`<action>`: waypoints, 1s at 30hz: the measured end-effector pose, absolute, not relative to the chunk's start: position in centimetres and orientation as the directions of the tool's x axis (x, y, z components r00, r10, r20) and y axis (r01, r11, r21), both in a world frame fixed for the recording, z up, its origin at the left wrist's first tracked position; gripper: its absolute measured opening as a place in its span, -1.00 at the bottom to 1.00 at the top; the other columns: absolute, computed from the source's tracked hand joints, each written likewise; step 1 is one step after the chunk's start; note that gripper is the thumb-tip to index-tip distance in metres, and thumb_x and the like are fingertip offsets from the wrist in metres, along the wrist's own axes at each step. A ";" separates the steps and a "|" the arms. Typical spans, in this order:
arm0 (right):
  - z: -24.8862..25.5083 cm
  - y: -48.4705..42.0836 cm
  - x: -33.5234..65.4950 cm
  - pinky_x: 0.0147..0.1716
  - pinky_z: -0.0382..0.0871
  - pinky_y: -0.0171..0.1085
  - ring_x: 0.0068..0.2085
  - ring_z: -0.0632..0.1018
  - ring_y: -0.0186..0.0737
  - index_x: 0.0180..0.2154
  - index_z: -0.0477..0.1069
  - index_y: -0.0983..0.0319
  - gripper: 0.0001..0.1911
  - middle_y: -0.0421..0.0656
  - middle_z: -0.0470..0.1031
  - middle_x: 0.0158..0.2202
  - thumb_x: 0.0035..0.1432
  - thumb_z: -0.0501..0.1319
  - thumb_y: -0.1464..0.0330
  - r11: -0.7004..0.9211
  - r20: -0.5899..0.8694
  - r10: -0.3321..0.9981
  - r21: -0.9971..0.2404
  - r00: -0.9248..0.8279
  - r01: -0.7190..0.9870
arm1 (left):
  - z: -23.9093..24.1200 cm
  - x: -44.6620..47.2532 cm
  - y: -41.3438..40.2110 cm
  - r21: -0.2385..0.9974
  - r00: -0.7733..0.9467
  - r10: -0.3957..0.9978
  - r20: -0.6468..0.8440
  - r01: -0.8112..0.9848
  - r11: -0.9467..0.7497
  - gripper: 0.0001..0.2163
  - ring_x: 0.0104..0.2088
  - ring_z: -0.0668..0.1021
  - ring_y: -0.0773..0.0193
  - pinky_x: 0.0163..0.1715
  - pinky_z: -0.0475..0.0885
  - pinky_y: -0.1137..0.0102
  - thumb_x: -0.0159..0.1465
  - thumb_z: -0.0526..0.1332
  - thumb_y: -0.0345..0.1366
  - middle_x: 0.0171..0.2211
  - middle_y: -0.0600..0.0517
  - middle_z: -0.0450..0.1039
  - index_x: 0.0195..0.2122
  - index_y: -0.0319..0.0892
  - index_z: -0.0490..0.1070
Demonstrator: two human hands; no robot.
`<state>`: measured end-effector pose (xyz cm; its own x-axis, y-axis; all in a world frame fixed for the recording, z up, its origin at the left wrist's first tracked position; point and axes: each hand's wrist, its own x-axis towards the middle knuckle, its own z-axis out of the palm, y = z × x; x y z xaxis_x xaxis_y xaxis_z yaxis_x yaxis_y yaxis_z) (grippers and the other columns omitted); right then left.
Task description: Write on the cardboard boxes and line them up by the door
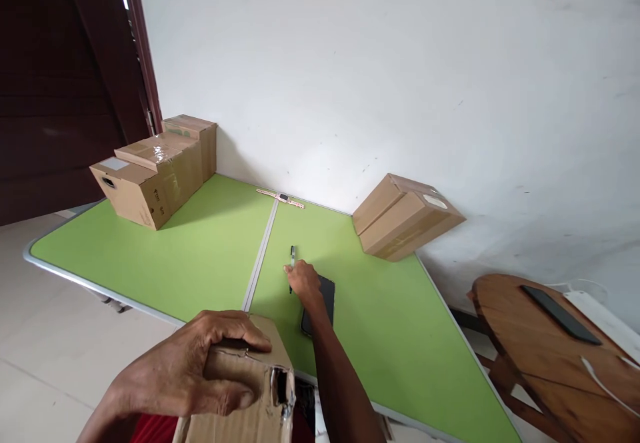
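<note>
My left hand (200,363) is wrapped over the top of a cardboard box (250,376) at the table's near edge. A torn hole shows at that box's corner. Farther out, the fingers of my right hand (304,280) are closed on a slim pen (293,256) with a dark end, above the green tabletop. Under my right wrist lies a dark flat device (327,296), like a phone or small tablet, partly hidden by my forearm.
Taped cardboard boxes (170,170) stand in a row at the table's left. Two more cartons (405,220) lean at the wall on the right. A pink-strapped watch (283,198) lies at the back edge. A wooden stool (530,336) holds a black device (560,314) and a white power strip (600,320).
</note>
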<state>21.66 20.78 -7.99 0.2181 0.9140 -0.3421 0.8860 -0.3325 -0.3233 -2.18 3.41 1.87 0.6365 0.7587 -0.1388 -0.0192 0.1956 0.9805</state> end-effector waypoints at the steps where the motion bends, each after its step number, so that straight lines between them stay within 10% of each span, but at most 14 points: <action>1: -7.7 20.3 21.8 0.04 0.56 0.01 0.02 0.63 -0.07 0.07 0.51 0.24 -0.68 -0.04 0.58 0.08 0.43 0.28 0.17 -0.332 -0.327 0.917 -0.314 0.227 0.890 | 1.8 -2.3 3.4 0.984 0.627 0.766 -0.140 0.000 0.180 -0.61 -0.21 0.64 0.28 -0.29 0.51 0.43 0.24 0.43 -0.34 0.14 -0.09 0.40 0.08 -0.05 0.46; 11: -7.8 9.8 25.3 0.03 0.47 0.15 0.24 0.44 0.50 0.13 0.38 0.54 -0.27 0.46 0.42 0.16 0.27 0.35 0.02 -0.498 -0.185 0.867 -0.257 0.463 0.828 | 1.4 -2.3 3.6 0.980 0.660 0.734 -0.161 0.019 0.198 -0.59 -0.12 0.63 0.21 -0.15 0.52 0.34 0.31 0.40 -0.28 0.03 -0.08 0.46 0.16 -0.10 0.39; 16: -9.4 10.5 26.4 0.01 0.48 0.12 0.17 0.53 0.51 0.12 0.36 0.60 -0.17 0.48 0.45 0.13 0.07 0.47 0.09 -0.519 -0.231 0.855 -0.413 0.465 0.749 | 1.7 -2.3 3.6 0.982 0.645 0.744 -0.174 0.059 0.178 -0.56 -0.15 0.62 0.19 -0.15 0.55 0.29 0.30 0.42 -0.22 -0.04 -0.08 0.51 0.15 -0.12 0.37; 23: -10.6 9.4 28.1 -0.05 0.57 -0.07 -0.03 0.70 0.17 -0.13 0.52 0.30 -0.60 0.10 0.70 -0.12 0.17 0.26 0.11 -0.415 -0.282 0.903 -0.767 0.324 0.490 | 1.9 -2.3 3.7 0.987 0.609 0.777 -0.159 0.093 0.128 -0.56 -0.11 0.65 0.15 -0.14 0.60 0.30 0.27 0.43 -0.23 0.06 -0.11 0.52 0.14 -0.10 0.41; 27: -10.6 4.6 28.0 -0.03 0.63 0.02 0.01 0.72 0.17 0.06 0.46 0.29 -0.42 0.05 0.70 0.00 0.15 0.36 0.04 -0.347 -0.358 0.913 -0.934 0.197 -0.086 | 1.8 -2.4 3.8 0.986 0.614 0.773 -0.158 0.134 0.095 -0.58 -0.09 0.65 0.13 -0.11 0.60 0.30 0.28 0.41 -0.23 0.10 -0.14 0.52 0.14 -0.13 0.44; 30: -9.4 0.8 27.4 0.00 0.65 0.04 0.05 0.71 0.15 0.06 0.53 0.23 -0.42 -0.01 0.63 0.16 0.04 0.56 0.19 -0.254 -0.418 0.896 -0.759 0.151 -0.600 | 2.0 -2.5 3.9 0.980 0.589 0.794 -0.149 0.195 0.039 -0.57 0.04 0.62 0.04 0.01 0.58 0.25 0.26 0.42 -0.24 0.14 -0.13 0.51 0.14 -0.11 0.47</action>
<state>27.39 0.82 -9.43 0.1509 0.8957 -0.4184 -0.5995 -0.2535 -0.7591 -2.53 3.90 2.01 0.5891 0.7942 -0.1491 0.1949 0.0394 0.9800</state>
